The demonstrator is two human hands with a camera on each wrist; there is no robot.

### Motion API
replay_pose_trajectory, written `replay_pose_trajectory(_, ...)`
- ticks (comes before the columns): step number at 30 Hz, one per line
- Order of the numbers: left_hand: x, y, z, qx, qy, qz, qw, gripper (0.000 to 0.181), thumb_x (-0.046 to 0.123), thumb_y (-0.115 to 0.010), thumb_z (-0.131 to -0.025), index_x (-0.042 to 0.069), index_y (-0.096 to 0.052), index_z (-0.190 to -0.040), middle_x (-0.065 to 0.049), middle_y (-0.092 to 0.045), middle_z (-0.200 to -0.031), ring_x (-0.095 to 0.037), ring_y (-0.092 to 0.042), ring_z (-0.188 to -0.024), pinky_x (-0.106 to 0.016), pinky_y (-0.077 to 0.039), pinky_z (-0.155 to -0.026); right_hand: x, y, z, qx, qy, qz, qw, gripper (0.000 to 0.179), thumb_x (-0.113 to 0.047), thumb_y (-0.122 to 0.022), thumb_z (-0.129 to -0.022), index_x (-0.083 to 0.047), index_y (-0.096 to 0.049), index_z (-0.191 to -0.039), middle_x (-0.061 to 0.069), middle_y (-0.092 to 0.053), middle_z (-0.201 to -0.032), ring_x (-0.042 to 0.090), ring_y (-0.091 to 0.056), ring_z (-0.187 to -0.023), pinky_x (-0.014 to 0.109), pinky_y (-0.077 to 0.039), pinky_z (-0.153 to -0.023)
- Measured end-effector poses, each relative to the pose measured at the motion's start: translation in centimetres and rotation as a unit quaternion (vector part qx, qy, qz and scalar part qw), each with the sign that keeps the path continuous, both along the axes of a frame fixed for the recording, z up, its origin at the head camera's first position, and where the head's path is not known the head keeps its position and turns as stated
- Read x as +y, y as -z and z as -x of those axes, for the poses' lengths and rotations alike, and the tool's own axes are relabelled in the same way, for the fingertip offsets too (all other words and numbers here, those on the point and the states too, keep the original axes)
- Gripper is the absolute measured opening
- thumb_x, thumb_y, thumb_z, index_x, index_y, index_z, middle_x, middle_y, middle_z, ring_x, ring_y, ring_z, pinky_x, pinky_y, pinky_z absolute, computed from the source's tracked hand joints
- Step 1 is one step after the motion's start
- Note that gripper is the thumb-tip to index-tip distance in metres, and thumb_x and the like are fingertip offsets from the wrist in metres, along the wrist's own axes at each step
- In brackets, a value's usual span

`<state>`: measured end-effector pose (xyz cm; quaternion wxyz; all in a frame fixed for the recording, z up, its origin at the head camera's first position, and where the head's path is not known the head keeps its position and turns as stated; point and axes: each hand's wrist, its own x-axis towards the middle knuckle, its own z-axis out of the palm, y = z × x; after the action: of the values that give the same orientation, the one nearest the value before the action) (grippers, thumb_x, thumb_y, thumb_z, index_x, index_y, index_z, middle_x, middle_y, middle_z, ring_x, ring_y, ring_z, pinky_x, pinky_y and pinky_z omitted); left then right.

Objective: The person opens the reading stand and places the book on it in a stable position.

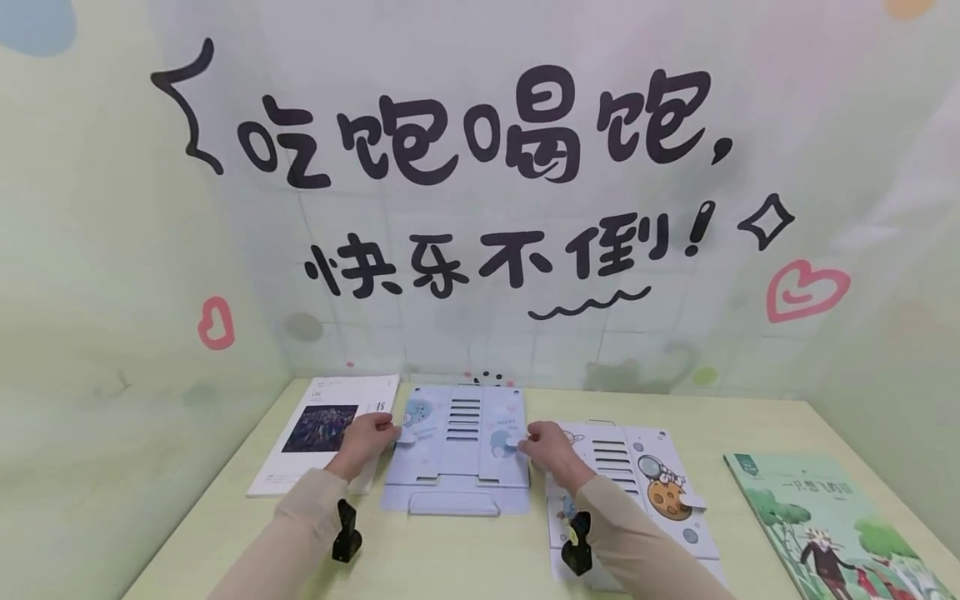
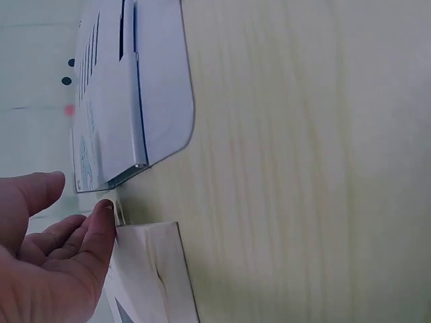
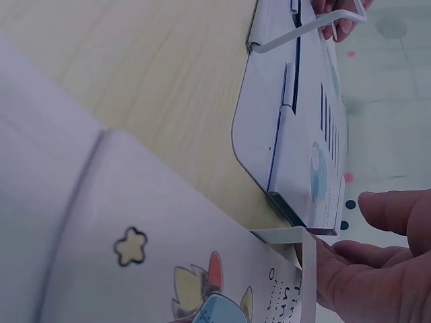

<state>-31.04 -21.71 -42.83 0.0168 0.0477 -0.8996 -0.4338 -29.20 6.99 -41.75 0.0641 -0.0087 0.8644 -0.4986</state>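
Observation:
A pale blue book stand (image 1: 465, 450) with slots and cartoon prints lies near the back of the table. My left hand (image 1: 365, 446) is at its left edge, over the side of a white book (image 1: 322, 437). In the left wrist view, thumb and fingers are apart beside the stand's corner (image 2: 101, 155), with nothing seen pinched. My right hand (image 1: 557, 454) is at the stand's right edge, thumb and fingers also apart in the right wrist view. Under the right forearm lies a second book stand (image 1: 667, 467) with astronaut prints; its white page clip (image 3: 308, 269) shows close to the right fingers.
A green illustrated book (image 1: 847, 525) lies at the right of the wooden table (image 1: 202, 542). A printed curtain (image 1: 480, 350) with black lettering stands behind and around the table. The blue stand's front lip (image 1: 453, 503) points towards me.

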Motion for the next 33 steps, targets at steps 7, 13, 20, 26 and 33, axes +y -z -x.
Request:
replay_pose_trajectory(7,0.2,0.6,1.1,0.009,-0.007,-0.030,0.9995,0.037,0.008,-0.059,-0.087,-0.012,-0.057,-0.118,-0.024,-0.065,-0.106,-0.031,-0.064,-0.097,-0.036,-0.054,-0.081,-0.3,-0.4,0.4,-0.005,0.007,0.001,1.0000,0.044,-0.001,-0.055,-0.089,0.017,-0.044,-0.128,0.032,-0.047,-0.131,0.040,-0.049,-0.119,0.045,-0.045,-0.097)
replay_pose_trajectory(13,-0.3,2.5,2.0,0.024,-0.010,-0.072,0.9971,0.034,0.008,-0.061,-0.087,-0.011,-0.059,-0.116,-0.023,-0.066,-0.103,-0.029,-0.064,-0.096,-0.033,-0.054,-0.080,-0.5,-0.3,0.3,-0.011,0.009,0.009,0.9999,0.044,-0.001,-0.055,-0.089,0.017,-0.044,-0.128,0.031,-0.048,-0.130,0.039,-0.051,-0.118,0.045,-0.047,-0.095)
replay_pose_trajectory(20,0.5,1.2,0.6,-0.007,-0.029,-0.149,0.9883,0.039,-0.009,-0.053,-0.087,-0.018,-0.048,-0.125,-0.033,-0.055,-0.120,-0.036,-0.055,-0.112,-0.034,-0.050,-0.090,-0.7,0.2,0.3,-0.018,0.033,0.031,0.9988,0.045,-0.001,-0.053,-0.091,0.015,-0.041,-0.131,0.029,-0.050,-0.127,0.031,-0.054,-0.110,0.043,-0.048,-0.094)
replay_pose_trajectory(26,0.3,1.3,0.5,-0.013,-0.023,-0.153,0.9878,0.040,-0.008,-0.052,-0.088,-0.014,-0.048,-0.127,-0.029,-0.055,-0.121,-0.030,-0.054,-0.109,-0.023,-0.049,-0.082,-0.6,0.4,0.3,-0.018,0.049,0.052,0.9973,0.044,0.000,-0.054,-0.091,0.014,-0.043,-0.131,0.026,-0.054,-0.119,0.026,-0.057,-0.101,0.037,-0.051,-0.088)
replay_pose_trajectory(33,0.1,0.8,0.1,0.004,-0.011,-0.158,0.9874,0.041,-0.008,-0.054,-0.087,-0.012,-0.048,-0.128,-0.026,-0.056,-0.115,-0.025,-0.053,-0.101,-0.018,-0.046,-0.076,-0.4,0.5,0.3,-0.002,0.055,0.095,0.9940,0.037,0.003,-0.057,-0.086,0.012,-0.050,-0.122,0.012,-0.053,-0.091,0.016,-0.051,-0.077,0.028,-0.050,-0.069)
